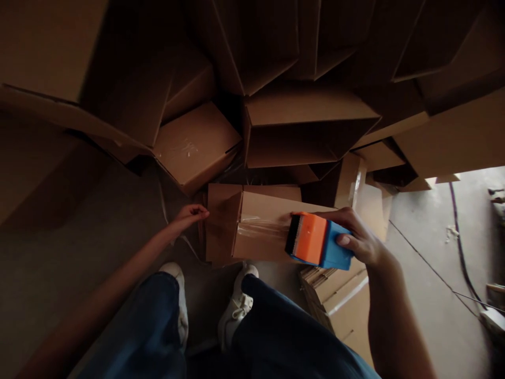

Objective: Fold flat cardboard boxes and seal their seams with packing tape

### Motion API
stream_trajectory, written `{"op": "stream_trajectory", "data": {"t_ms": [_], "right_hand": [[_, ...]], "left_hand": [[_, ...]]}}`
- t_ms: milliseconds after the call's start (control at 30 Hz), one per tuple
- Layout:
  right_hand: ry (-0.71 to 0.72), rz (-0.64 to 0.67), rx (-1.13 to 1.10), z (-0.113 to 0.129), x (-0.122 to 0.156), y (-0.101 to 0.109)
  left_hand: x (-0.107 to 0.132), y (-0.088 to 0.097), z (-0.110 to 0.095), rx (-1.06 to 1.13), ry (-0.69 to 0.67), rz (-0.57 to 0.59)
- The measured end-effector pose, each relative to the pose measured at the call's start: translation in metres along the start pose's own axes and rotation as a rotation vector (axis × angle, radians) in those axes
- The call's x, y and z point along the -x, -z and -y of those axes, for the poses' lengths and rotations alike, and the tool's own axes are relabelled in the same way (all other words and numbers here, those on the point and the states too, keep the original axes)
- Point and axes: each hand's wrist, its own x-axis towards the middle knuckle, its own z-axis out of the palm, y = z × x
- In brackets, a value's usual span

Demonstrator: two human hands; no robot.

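Note:
My right hand grips an orange and blue tape dispenser, with its dark toothed end facing left. The dispenser is over the right part of a cardboard box. Clear tape runs across the top of that box, wrinkled near its left end. My left hand is beside the flap at the box's left end. Its fingers are curled and pressed together; whether something thin is between them or they touch the flap, I cannot tell.
Open cardboard boxes are heaped along the far side. A closed box lies tilted at the left. Flattened cardboard is stacked near my right leg. A black cable and a thin cord cross the floor at the right.

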Motion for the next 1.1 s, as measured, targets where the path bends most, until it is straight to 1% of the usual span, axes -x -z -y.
{"op": "stream_trajectory", "data": {"t_ms": [133, 233, 467, 733, 867, 1100], "right_hand": [[-0.031, -0.013, -0.022, 0.006, 0.0, -0.001], [-0.032, -0.003, -0.027, 0.005, 0.0, 0.0], [-0.031, 0.039, -0.006, -0.004, 0.001, 0.002], [-0.012, 0.033, -0.004, -0.004, 0.001, 0.003], [-0.016, 0.058, 0.004, -0.006, 0.002, 0.003], [-0.017, 0.043, -0.037, -0.005, 0.002, 0.002]], "left_hand": [[-0.008, -0.016, 0.01, 0.015, -0.002, 0.022], [-0.011, -0.023, 0.013, 0.031, -0.005, 0.023], [-0.008, -0.033, 0.019, 0.037, -0.008, -0.034], [-0.005, -0.043, 0.019, 0.017, -0.014, -0.099], [-0.003, -0.047, 0.019, -0.001, -0.029, -0.123], [-0.003, -0.054, 0.02, -0.037, -0.064, -0.17]]}}
